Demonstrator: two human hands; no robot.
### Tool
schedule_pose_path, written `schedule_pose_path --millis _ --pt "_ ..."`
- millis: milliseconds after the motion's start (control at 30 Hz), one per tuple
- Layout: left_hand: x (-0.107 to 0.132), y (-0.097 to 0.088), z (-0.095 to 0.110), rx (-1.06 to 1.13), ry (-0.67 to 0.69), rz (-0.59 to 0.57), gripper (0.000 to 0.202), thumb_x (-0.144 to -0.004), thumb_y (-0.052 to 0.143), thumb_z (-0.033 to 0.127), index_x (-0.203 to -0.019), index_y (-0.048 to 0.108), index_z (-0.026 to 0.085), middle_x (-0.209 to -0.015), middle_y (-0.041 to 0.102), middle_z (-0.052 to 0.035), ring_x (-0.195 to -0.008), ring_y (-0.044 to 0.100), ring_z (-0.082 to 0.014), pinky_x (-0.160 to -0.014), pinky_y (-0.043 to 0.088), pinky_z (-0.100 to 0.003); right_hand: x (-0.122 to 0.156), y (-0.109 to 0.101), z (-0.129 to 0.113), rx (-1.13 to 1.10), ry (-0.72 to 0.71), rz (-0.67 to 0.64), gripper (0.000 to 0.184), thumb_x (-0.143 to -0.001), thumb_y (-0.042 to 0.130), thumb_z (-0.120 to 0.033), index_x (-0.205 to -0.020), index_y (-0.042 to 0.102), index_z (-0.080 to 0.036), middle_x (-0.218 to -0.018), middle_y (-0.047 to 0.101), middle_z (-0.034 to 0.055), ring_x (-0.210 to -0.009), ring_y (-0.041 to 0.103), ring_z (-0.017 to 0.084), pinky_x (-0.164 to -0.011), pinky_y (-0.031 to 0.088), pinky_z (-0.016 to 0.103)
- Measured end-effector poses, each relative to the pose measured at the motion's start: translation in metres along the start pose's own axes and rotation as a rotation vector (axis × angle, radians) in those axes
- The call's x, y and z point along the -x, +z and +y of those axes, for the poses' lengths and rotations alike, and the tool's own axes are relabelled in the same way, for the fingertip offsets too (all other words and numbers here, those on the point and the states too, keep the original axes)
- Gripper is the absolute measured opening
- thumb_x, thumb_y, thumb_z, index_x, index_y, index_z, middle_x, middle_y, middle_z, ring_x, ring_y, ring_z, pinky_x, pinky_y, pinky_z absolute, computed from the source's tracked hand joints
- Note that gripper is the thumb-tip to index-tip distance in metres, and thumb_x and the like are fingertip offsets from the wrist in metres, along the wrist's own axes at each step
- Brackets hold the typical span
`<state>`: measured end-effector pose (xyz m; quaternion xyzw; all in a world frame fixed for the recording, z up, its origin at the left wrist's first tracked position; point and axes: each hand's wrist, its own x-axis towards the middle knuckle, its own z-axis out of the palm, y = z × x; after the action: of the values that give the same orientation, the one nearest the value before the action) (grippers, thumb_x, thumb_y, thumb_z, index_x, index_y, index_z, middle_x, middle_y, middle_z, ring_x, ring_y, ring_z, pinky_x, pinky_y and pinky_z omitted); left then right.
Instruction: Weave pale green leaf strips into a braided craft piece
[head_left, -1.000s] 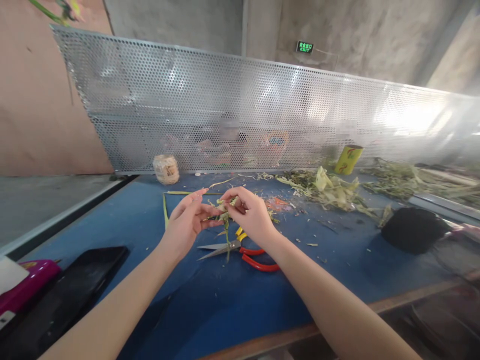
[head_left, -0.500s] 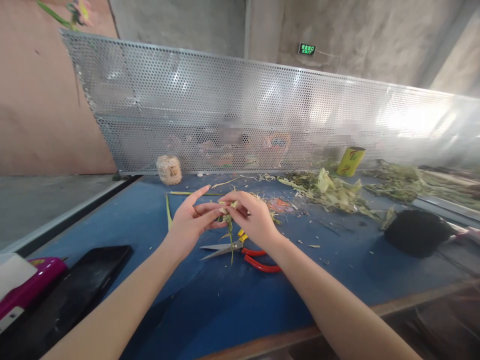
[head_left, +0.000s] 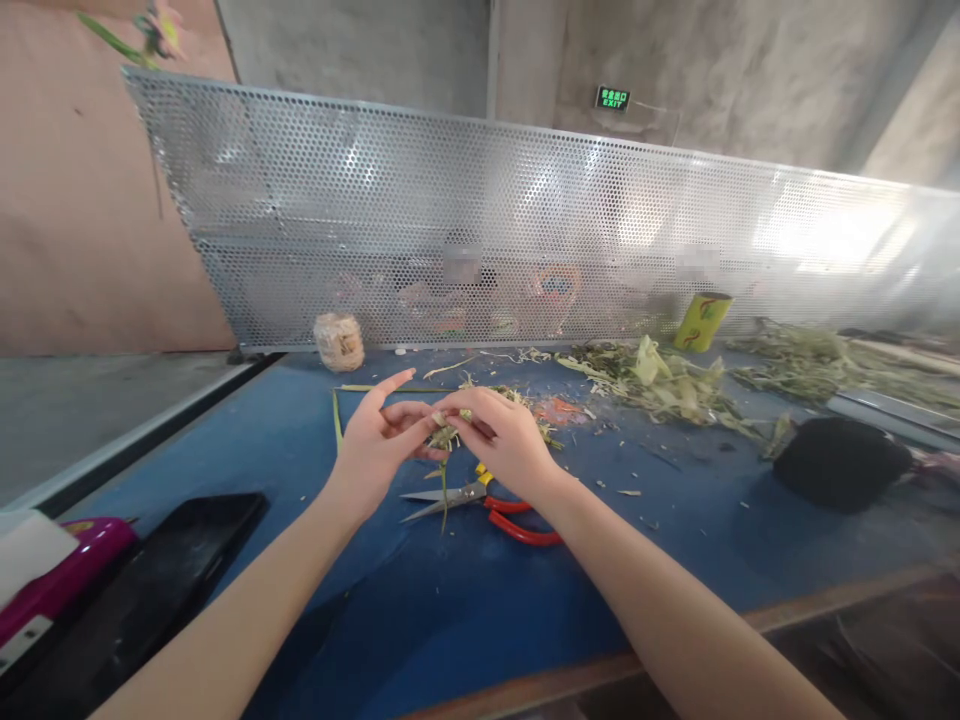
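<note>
Over the middle of the table, my left hand (head_left: 379,440) and my right hand (head_left: 504,437) meet at the fingertips. Between them they pinch a small bunch of pale green plant strips (head_left: 442,437), with one thin tail hanging down. My left index finger is lifted away from the pinch. The right fingers curl over the bunch and hide part of it. Beneath the hands lie red-handled scissors (head_left: 525,530), blades spread and pointing left. Loose plant scraps (head_left: 551,435) are partly covered by my right hand. Long green strips (head_left: 337,420) rest beyond my left hand.
On the blue tabletop (head_left: 420,620), a phone (head_left: 199,540) and a magenta object (head_left: 90,555) lie at left. A twine roll (head_left: 339,342), leaf heap (head_left: 652,385) and yellow-green tube (head_left: 703,322) stand near the perforated metal screen (head_left: 375,200). A black object (head_left: 840,465) is at right.
Both hands have shifted slightly left, keeping hold of the plant strips. The hanging tail has moved left with them, across the scissor blades. The scissors have stayed in place.
</note>
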<state>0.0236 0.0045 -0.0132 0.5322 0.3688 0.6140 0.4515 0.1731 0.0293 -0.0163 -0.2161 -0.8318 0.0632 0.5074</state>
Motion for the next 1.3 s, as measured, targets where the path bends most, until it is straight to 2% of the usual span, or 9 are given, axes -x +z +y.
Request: schedule_pose_path --millis 233,467,733,900,1033,1133,1300 --pt "0.000 -0.004 0.001 -0.128 0.093 -0.004 0.072 -0.063 0.067 0.024 -0.124 0.031 0.017 -0.073 0.058 -0.0002 -0.066 0.059 -0.0149 -0.056 0.055 -0.033 0.000 -0.003 0.001 0.040 0.042 -0.016 0.023 -0.081 0.043 -0.014 -0.097 0.056 -0.023 -0.086 0.061 0.0005 -0.068 0.052 0.009 -0.062 0.041 0.019" --pt "-0.004 -0.007 -0.002 -0.213 0.135 0.008 0.068 -0.066 0.063 0.028 -0.124 0.030 0.019 -0.077 0.057 -0.0006 -0.074 0.058 -0.0165 -0.059 0.054 -0.034 0.001 -0.002 0.004 0.000 0.127 -0.054 0.029 -0.076 0.044 -0.009 -0.101 0.052 -0.023 -0.077 0.058 -0.0022 -0.053 0.042 0.006 -0.056 0.037 0.019" --pt "-0.004 -0.017 -0.007 -0.782 0.227 -0.060 0.059 -0.078 0.049 0.031 -0.130 0.023 0.026 -0.090 0.061 -0.0020 -0.056 0.062 -0.0125 -0.062 0.051 -0.030 0.000 0.000 0.009 -0.100 0.273 -0.057 0.031 -0.075 0.042 -0.009 -0.101 0.047 -0.024 -0.075 0.053 -0.0037 -0.045 0.032 0.005 -0.050 0.032 0.020" --pt "-0.005 -0.019 -0.009 -0.921 0.275 -0.093 0.055 -0.080 0.043 0.027 -0.131 0.021 0.023 -0.091 0.061 -0.0036 -0.067 0.062 -0.0155 -0.066 0.049 -0.032 0.000 0.004 0.018 -0.162 0.359 -0.002 0.030 -0.072 0.043 -0.010 -0.099 0.046 -0.023 -0.075 0.049 -0.0038 -0.043 0.032 0.004 -0.047 0.031 0.019" --pt "-0.008 -0.020 -0.012 -0.949 0.304 -0.129 0.053 -0.081 0.040 0.024 -0.130 0.020 0.019 -0.090 0.060 -0.0045 -0.071 0.060 -0.0160 -0.071 0.047 -0.035 0.000 0.005 0.022 -0.182 0.393 0.011 0.032 -0.070 0.042 -0.008 -0.098 0.046 -0.022 -0.072 0.048 -0.0043 -0.042 0.032 0.004 -0.047 0.032 0.019" --pt "-0.009 -0.019 -0.013 -0.979 0.319 -0.158 0.047 -0.080 0.039 0.022 -0.125 0.025 0.018 -0.091 0.058 -0.0052 -0.076 0.057 -0.0168 -0.074 0.046 -0.037 0.001 0.006 0.023 -0.146 0.394 -0.007 0.035 -0.068 0.041 -0.006 -0.098 0.046 -0.022 -0.074 0.049 -0.0037 -0.044 0.034 0.004 -0.050 0.033 0.019" --pt "-0.009 -0.017 -0.014 -1.023 0.392 -0.292 0.034 -0.082 0.035 0.019 -0.116 0.035 0.019 -0.098 0.056 -0.0073 -0.091 0.053 -0.0192 -0.081 0.041 -0.039 0.002 0.007 0.024 -0.038 0.360 -0.047 0.041 -0.064 0.035 -0.001 -0.098 0.046 -0.022 -0.076 0.051 -0.0023 -0.049 0.039 0.006 -0.054 0.034 0.020"
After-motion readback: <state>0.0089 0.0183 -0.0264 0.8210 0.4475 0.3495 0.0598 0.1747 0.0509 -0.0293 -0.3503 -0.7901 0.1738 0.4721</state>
